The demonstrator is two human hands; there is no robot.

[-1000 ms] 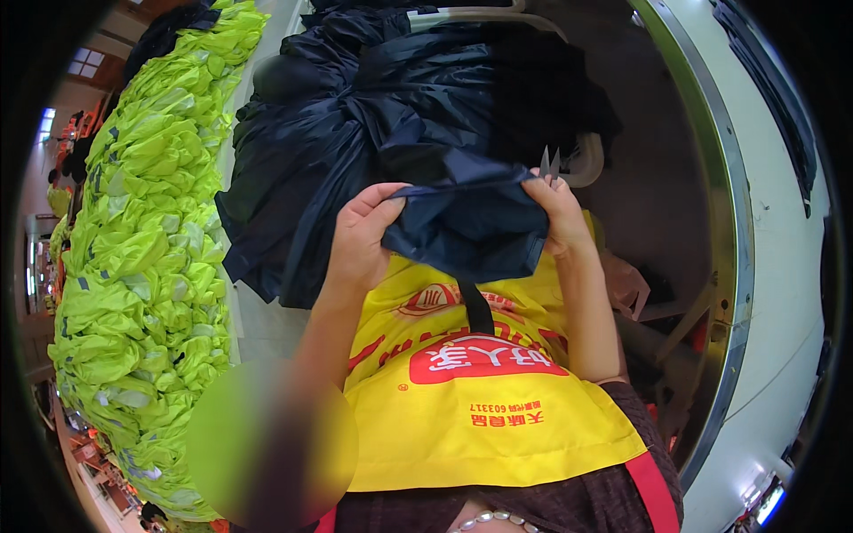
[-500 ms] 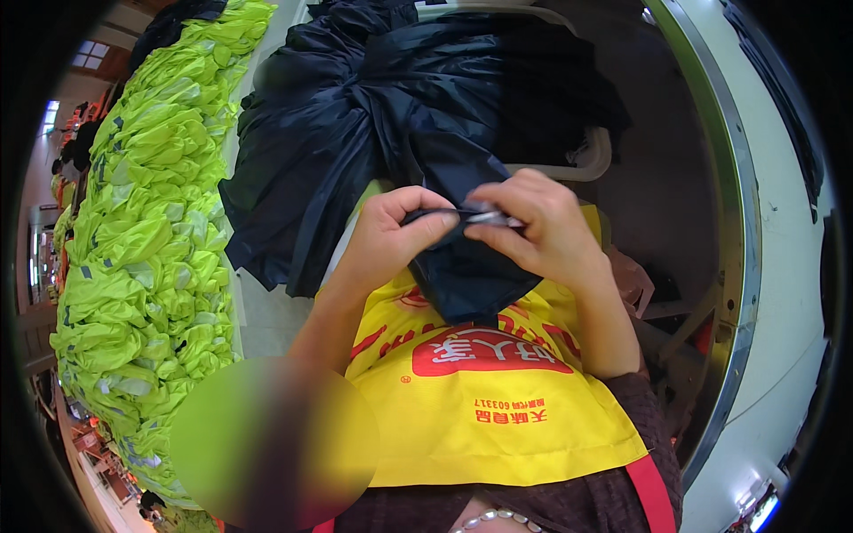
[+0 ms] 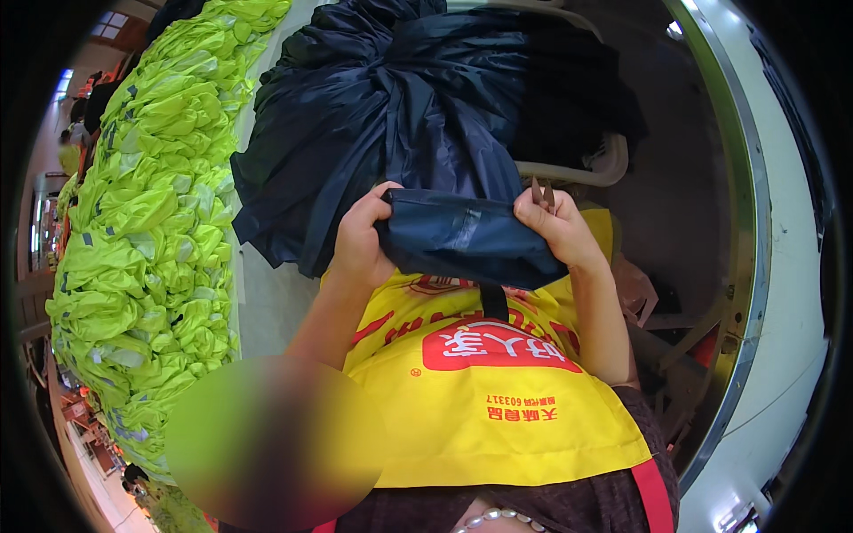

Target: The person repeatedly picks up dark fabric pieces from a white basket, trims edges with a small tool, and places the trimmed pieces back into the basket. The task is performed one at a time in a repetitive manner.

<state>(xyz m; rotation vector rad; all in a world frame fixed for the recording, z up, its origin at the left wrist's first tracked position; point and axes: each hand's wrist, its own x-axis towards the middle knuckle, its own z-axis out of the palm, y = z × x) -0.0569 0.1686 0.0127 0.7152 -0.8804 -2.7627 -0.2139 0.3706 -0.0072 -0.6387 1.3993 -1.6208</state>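
A dark navy garment (image 3: 433, 233) is stretched between my two hands above my lap, one part of it folded over into a band with a shiny strip across its middle. My left hand (image 3: 362, 235) pinches its left end. At the right end my right hand (image 3: 562, 233) grips the cloth, thumb on top. Small thread snips (image 3: 543, 194) are tucked in that same hand, their pointed tips sticking up past the fingers. A short black strap (image 3: 494, 303) hangs below the held cloth, over my yellow apron (image 3: 444, 444).
Gathered navy fabric (image 3: 333, 133) spreads ahead over a pale surface and a white plastic basket (image 3: 609, 162). Along the left lies a long heap of bright yellow-green garments (image 3: 147, 266). A pale table with a metal edge (image 3: 755, 240) curves along the right.
My hands have moved apart, spreading the cloth they had pinched close together. The snips, earlier at the cloth's edge, now point up from my right hand.
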